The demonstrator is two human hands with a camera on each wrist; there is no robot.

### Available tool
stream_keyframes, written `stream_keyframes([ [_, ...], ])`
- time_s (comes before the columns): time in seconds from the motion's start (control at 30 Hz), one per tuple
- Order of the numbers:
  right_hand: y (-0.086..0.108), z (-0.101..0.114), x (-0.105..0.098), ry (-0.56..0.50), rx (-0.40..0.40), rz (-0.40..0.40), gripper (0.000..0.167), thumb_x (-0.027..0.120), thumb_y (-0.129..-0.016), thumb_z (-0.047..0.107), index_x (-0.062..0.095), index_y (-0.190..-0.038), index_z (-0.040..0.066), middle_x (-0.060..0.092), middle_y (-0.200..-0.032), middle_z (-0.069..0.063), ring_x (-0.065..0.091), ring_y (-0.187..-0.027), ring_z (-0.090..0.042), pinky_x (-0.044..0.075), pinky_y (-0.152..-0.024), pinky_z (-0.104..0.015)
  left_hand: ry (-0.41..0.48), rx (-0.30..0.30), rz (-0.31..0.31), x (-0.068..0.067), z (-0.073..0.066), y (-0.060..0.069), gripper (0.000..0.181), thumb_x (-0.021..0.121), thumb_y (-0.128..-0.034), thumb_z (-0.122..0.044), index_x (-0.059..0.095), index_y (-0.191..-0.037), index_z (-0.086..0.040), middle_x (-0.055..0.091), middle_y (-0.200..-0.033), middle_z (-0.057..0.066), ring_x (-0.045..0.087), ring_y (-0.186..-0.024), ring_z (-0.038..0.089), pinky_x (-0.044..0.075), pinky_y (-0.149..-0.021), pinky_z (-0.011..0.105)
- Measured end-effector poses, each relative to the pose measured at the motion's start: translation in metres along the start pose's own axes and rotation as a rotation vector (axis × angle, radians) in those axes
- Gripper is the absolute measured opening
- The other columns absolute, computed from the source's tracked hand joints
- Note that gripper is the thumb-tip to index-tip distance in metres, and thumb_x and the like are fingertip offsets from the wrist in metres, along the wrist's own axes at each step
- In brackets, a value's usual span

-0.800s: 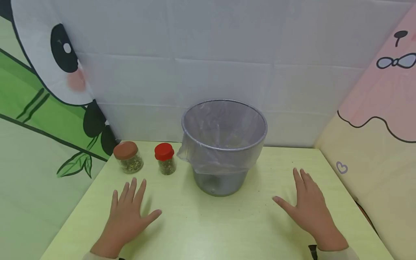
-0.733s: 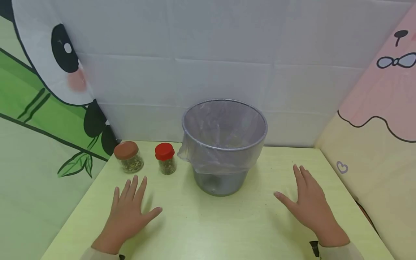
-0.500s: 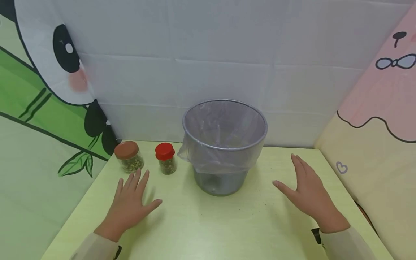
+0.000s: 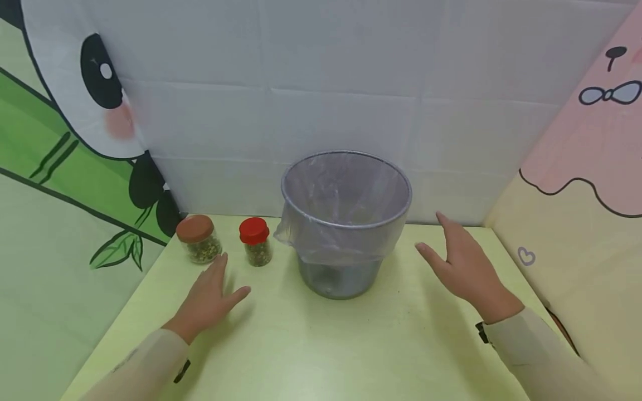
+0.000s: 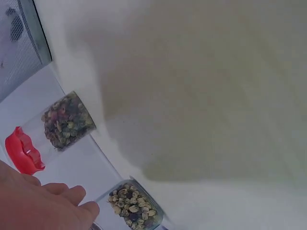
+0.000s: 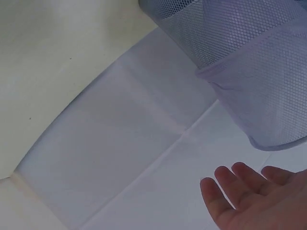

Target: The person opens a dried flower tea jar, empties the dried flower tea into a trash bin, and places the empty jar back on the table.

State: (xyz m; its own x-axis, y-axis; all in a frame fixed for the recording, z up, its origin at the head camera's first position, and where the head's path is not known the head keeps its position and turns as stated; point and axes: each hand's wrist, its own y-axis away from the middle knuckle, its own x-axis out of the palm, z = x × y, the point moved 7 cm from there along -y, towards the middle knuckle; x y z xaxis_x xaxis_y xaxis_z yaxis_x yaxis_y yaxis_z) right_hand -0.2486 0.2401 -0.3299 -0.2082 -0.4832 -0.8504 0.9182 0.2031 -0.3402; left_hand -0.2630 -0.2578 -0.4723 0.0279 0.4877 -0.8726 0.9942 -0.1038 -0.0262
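Wrist views: bin mesh (image 6: 189,33); head: brown lid (image 4: 194,229).

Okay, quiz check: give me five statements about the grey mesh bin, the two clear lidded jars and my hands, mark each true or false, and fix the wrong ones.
1. The round grey mesh bin has a translucent plastic liner folded over its rim. True.
2. The small clear jar with a red lid stands between the bin and the wider clear jar with a brownish-orange lid. True.
3. The red-lidded jar lies on its side. False: it stands upright.
4. Your left hand is nearer the jars than your right hand. True.
5. Your right hand grips the bin's rim. False: it is apart from the bin and holds nothing.
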Motion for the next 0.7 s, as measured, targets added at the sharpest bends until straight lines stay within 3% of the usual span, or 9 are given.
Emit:
stream_keyframes([
  [0.27, -0.030, 0.007, -0.013, -0.076, 0.080, 0.079, 0.081, 0.037, -0.107, 0.058, 0.025, -0.159, -0.003, 0.038, -0.155, -0.027, 0.039, -0.140, -0.047, 0.035, -0.108, -0.065, 0.192, -0.103, 0.060, -0.011, 0.006, -0.028, 0.118, 0.057, -0.0925, -0.073, -0.009, -0.164, -0.005, 0.004, -0.168, 0.028, 0.008, -0.152, 0.050, 0.016, -0.116, 0.071],
  [0.5, -0.064, 0.008, -0.029, -0.172, 0.171, 0.092, 0.084, 0.033, -0.104, 0.065, 0.029, -0.158, 0.000, 0.048, -0.146, -0.024, 0.046, -0.134, -0.043, 0.039, -0.105, -0.064, 0.333, -0.134, 0.034, -0.023, 0.005, -0.047, 0.111, 0.053, -0.0966, -0.069, -0.015, -0.164, -0.012, 0.001, -0.169, 0.025, 0.010, -0.153, 0.048, 0.016, -0.115, 0.073],
  [0.7, -0.089, 0.004, -0.035, -0.220, 0.262, 0.084, 0.088, 0.031, -0.100, 0.073, 0.038, -0.153, 0.002, 0.050, -0.141, -0.023, 0.047, -0.129, -0.041, 0.040, -0.103, -0.061, 0.404, -0.147, 0.015, -0.017, 0.001, -0.060, 0.112, 0.059, -0.0959, -0.065, -0.013, -0.164, -0.013, 0.002, -0.170, 0.021, 0.010, -0.154, 0.045, 0.018, -0.115, 0.072],
])
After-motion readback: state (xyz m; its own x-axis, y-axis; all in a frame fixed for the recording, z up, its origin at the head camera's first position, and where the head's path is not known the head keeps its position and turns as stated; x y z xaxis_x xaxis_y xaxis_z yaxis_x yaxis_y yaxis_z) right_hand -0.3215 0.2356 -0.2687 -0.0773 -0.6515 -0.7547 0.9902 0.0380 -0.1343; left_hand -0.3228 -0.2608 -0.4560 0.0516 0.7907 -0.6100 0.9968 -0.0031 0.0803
